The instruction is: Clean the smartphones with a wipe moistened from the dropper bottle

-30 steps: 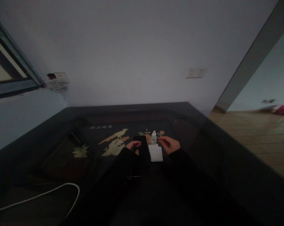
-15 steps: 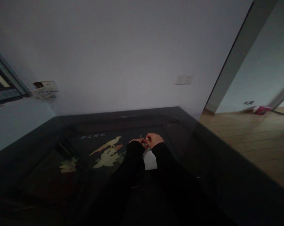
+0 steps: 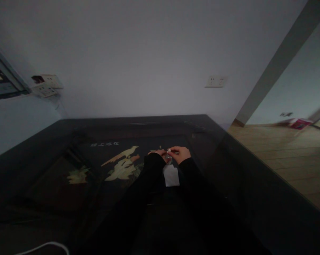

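Note:
My right hand (image 3: pixel 181 153) is closed in a pinch, thumb and finger on a small white cap (image 3: pixel 169 151). Just below the cap shows a small clear container (image 3: pixel 169 158), probably a little bottle. My left hand (image 3: pixel 159 153) wraps its fingers round that container from the left; part of these fingers is hidden behind it and by the dark sleeve. Below the hands, between my two wrists, a white piece of paper or cloth (image 3: pixel 171 177) lies on the dark table (image 3: pixel 213 170).
The glossy tabletop carries an inlaid bird picture (image 3: pixel 123 166). Behind it rises a wall with a double socket (image 3: pixel 216 81); more sockets (image 3: pixel 47 86) are at the left corner. A white cable (image 3: pixel 51 243) lies at lower left. A pink box (image 3: pixel 300 123) stands on the wooden floor.
My head view has shifted a little, and the white cable has come into sight. My right hand has opened out slightly to the right, showing more of the clear container and white cap.

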`<state>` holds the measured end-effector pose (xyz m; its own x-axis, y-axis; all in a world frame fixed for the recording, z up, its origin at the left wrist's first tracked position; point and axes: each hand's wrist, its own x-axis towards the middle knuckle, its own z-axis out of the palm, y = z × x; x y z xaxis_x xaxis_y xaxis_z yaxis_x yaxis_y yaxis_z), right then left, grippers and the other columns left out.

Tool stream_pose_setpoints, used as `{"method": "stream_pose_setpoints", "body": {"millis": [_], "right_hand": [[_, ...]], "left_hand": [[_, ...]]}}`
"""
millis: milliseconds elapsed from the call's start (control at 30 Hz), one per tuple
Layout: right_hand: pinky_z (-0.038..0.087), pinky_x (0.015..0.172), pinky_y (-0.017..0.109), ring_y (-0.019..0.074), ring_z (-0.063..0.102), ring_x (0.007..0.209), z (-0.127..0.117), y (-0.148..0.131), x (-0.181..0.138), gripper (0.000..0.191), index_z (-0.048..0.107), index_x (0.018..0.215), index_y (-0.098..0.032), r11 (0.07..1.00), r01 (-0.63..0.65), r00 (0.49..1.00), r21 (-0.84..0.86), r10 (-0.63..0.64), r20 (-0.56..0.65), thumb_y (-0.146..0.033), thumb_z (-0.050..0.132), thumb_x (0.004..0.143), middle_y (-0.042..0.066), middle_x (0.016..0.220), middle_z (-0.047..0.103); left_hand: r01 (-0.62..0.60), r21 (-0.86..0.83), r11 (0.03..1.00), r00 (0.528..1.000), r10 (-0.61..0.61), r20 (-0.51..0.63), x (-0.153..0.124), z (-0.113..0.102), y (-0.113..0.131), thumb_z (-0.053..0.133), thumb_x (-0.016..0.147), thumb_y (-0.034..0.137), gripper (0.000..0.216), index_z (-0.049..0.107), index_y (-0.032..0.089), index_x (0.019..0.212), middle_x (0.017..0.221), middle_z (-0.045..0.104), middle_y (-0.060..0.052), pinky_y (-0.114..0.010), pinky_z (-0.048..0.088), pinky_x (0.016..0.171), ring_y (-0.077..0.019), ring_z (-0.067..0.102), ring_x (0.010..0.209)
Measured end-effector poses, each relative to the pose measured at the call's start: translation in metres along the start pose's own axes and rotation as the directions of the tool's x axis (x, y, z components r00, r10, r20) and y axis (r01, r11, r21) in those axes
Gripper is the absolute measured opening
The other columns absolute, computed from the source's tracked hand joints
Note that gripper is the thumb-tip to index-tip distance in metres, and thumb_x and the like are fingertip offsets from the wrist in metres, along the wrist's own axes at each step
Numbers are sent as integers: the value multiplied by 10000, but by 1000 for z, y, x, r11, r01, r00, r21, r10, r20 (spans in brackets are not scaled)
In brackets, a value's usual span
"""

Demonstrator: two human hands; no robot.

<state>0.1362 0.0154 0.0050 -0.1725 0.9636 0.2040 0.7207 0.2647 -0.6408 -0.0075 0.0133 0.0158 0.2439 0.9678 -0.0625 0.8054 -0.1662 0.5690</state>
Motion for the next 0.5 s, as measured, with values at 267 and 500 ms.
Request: {"method": "stream_pose_setpoints", "body": {"millis": [267,500], "right_hand": [[507,747,336,140,596,835,1,-6,-4,225,576,1005,-154,998,55,997,31,-53,-57,-330,507,883,45,990,607],[502,745,332,134,593,813,0,-8,-8,218,587,960,-154,999,49,991,15,-47,-129,-341,505,882,37,951,613]], "left_hand": [[-12,195,981,998,-2,69,6,-3,1,507,844,386,327,562,153,1066,1062,586,-69,-419,446,862,-196,559,972],[-21,201,979,999,11,48,3,1,-3,502,849,377,342,539,153,1105,1102,566,-80,-423,450,855,-197,552,986]]}}
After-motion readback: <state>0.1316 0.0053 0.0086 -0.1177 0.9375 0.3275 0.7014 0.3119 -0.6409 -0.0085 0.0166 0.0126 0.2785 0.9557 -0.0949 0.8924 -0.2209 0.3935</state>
